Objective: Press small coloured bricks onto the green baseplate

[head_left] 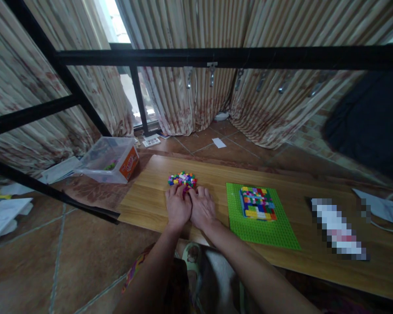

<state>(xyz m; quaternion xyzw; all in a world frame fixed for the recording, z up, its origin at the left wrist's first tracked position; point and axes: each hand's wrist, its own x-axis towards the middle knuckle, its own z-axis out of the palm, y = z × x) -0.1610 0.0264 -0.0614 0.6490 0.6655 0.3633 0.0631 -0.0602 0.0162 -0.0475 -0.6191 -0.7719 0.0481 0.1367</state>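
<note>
A heap of small colourful building bricks (183, 178) lies on the wooden tabletop. At its near edge my left hand (177, 205) and my right hand (202, 207) press together side by side, backs facing up and fingers bent. A few magenta bricks (185, 189) show between the fingertips; whether they are gripped or only touched is hidden. To the right, a green baseplate (262, 235) carries a low, roughly square build (257, 203) of multicoloured bricks, standing apart from both hands.
The low wooden table (144, 192) stretches off to the right, with a blurred-out flat object (339, 229) on it. A clear plastic box (100, 174) stands on the floor at left. A black metal bar (170, 56) with hanging clips crosses in front of striped curtains (190, 26).
</note>
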